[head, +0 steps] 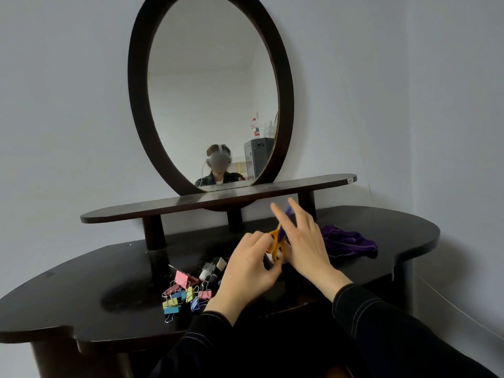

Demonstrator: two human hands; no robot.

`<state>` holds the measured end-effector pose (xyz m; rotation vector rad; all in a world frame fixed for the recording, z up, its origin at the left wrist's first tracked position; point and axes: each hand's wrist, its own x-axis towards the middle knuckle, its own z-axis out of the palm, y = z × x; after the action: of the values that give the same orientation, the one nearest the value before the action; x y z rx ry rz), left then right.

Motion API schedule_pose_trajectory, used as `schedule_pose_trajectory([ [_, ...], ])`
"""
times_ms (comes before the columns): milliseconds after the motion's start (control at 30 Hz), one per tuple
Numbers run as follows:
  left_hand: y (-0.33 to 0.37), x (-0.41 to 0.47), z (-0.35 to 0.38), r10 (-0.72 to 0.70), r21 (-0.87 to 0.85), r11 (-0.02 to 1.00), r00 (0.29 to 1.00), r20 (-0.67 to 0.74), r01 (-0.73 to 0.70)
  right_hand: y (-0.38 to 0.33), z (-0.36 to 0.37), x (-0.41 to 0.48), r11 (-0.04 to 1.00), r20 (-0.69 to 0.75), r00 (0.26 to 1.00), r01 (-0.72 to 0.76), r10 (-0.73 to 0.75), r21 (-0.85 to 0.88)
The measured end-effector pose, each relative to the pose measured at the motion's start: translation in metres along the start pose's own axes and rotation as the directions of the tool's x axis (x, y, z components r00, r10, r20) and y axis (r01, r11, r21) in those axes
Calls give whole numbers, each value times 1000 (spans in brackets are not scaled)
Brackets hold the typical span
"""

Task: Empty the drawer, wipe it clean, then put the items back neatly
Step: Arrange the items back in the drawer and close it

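Observation:
Both hands meet above the middle of the dark dressing table [81, 290]. Between them is a pair of scissors [277, 235] with orange handles and a purple blade end. My left hand [249, 271] has its fingers curled at the orange handles. My right hand [306, 241] holds the scissors from the right, with two fingers pointing straight up and the purple tip showing between them; its thumb is hidden. A purple cloth [347, 241] lies crumpled on the table to the right. My forearms cover the drawer.
Several coloured binder clips [182, 293] lie in a heap at the table's front middle, with a few small tubes [210, 270] behind them. A low shelf [218, 200] and an oval mirror [211, 91] stand at the back, against the wall.

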<state>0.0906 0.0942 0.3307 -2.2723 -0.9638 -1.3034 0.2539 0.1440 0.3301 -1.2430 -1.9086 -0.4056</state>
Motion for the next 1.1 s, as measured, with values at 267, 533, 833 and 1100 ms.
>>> schedule_pose_trajectory([
  [267,3,2,-3,-55,21,998,994,-92,57,7,-5,-2,996,-81,996,19,-27,-91],
  [533,-8,-1,6,-321,148,941,943,92,305,20,5,1,922,94,917,-388,387,-11],
  [833,-16,-2,21,-309,289,938,843,440,193,16,11,6,908,266,869,-400,418,-122],
  [1100,-22,4,33,-362,372,912,769,527,174,16,11,7,901,252,865,-422,434,-104],
])
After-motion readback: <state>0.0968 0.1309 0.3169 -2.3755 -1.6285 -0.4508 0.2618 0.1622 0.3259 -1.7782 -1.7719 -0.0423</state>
